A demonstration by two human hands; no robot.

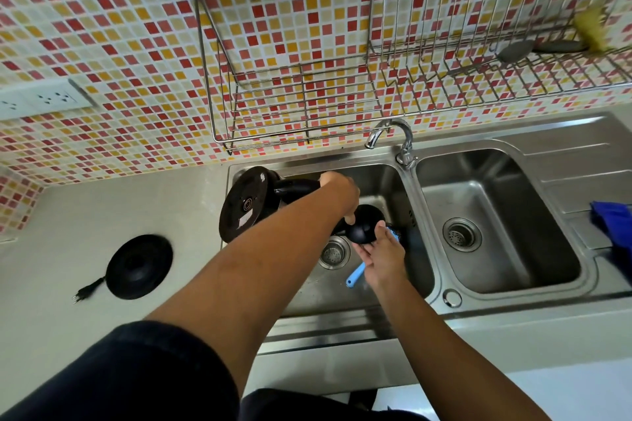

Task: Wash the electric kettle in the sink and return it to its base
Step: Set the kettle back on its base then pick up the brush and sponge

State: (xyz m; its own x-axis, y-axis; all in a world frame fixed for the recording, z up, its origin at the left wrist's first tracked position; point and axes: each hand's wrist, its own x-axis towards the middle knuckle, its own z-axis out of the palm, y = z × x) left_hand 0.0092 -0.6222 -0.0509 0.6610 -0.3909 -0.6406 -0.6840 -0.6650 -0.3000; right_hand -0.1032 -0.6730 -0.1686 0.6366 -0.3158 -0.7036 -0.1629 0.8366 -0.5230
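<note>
Two hands at work over the left basin of a double steel sink point(424, 202). Left hand point(337, 190) wrapped around the black handle of the electric kettle point(244, 205), fingers curled closed on it. Kettle tipped on its side over the left rim of that basin, round underside turned toward the camera, mouth end pointing right, black lid point(366, 224) hinged open near the middle of the basin. Right hand point(381, 255) just below the lid, closed around a blue brush point(355, 275): light blue handle sticking out below the palm, bristled blue head peeking out beyond the fingers, right beside the lid. Unclear whether bristles touch the lid.

Underneath the hands, the left basin's drain strainer point(333, 253). Curved tap point(390, 135) on the divider behind, spout swung toward the left basin. Right basin alongside, with its own strainer point(461, 234).

On the pale counter to the left, well apart from the sink, the black round kettle base point(138, 267) lying flat, with its plug point(85, 292) beside it. Blue cloth point(615, 232) on the drainboard at the far right edge. Wire dish rack point(342, 92) fixed on the red, orange and cream mosaic wall, holding a few utensils at its right end. White wall socket point(44, 99) at far left.
</note>
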